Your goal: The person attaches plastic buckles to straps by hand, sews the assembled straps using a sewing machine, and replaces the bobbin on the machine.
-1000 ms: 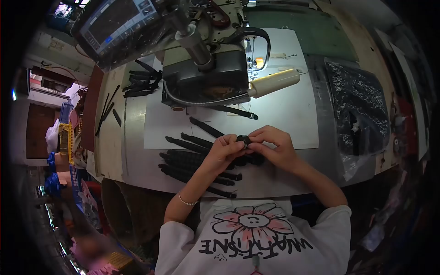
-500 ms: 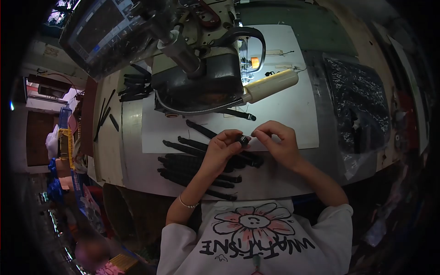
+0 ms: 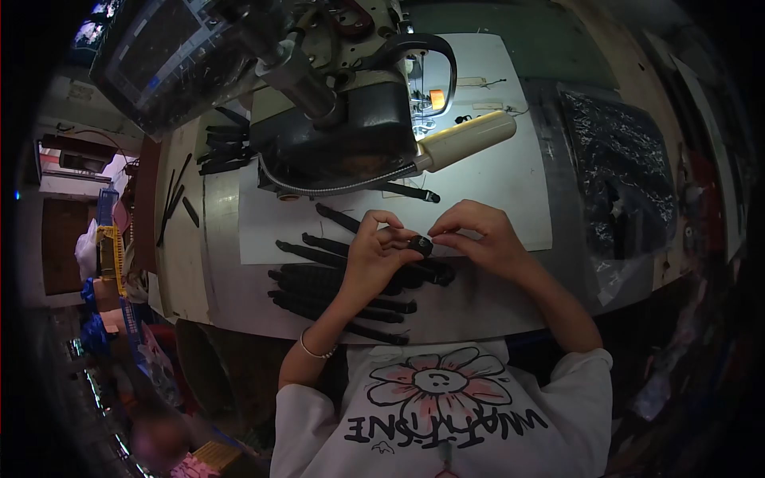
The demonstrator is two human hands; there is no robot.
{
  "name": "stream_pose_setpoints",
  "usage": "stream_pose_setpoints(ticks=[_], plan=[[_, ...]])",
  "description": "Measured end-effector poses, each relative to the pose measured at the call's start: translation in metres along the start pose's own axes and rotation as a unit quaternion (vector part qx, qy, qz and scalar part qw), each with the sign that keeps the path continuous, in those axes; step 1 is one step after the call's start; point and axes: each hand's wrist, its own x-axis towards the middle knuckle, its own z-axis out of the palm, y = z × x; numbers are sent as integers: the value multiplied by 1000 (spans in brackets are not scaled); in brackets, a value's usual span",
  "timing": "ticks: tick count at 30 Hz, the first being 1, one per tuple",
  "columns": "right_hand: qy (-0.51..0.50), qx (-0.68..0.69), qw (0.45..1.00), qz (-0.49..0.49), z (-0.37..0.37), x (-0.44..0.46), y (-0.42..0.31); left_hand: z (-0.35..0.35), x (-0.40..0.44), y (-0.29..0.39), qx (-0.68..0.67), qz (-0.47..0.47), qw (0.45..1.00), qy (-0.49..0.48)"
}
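My left hand (image 3: 376,251) is closed on a small dark piece, seemingly the folded end of a black strap (image 3: 421,245), held up between thumb and fingers. Close beside it, the thumb and forefinger of my right hand (image 3: 476,235) are pinched together at the strap's edge; whatever they grip is too small to make out. Under and left of my hands lies a bunch of black straps (image 3: 307,279), several of them side by side. Another black strap (image 3: 408,191) rests on the white sheet by the machine.
A sewing machine (image 3: 339,131) with a beige lamp (image 3: 470,142) stands in front, a screen (image 3: 171,60) to its left. A white sheet (image 3: 510,199) covers the tabletop's middle. More dark strips (image 3: 227,143) lie at left. A plastic bag (image 3: 625,183) with dark contents lies at right.
The piece in my left hand has turned, its dark round side now showing. My right hand has shifted slightly left and up, staying close to it. The whole view has moved a little.
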Motion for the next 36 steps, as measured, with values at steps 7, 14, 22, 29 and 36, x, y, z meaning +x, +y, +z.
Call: stream_pose_setpoints(ticks=[7, 14, 22, 29, 36], plan=[[-83, -11, 996, -34, -3, 0, 5, -10, 6, 10, -15, -94, 988, -118], [-110, 7, 993, -45, -3, 0, 5, -16, 10, 9, -8, -143, 972, -188], [-137, 20, 990, -26, -4, -1, 4, -17, 15, 13, -24, -168, 956, -238], [-147, 16, 989, 1, -4, -2, 2, -18, 18, 10, -42, -177, 949, -259], [-146, 20, 989, -9, -3, -3, 5, -18, 20, 10, -34, -175, 947, -268]])
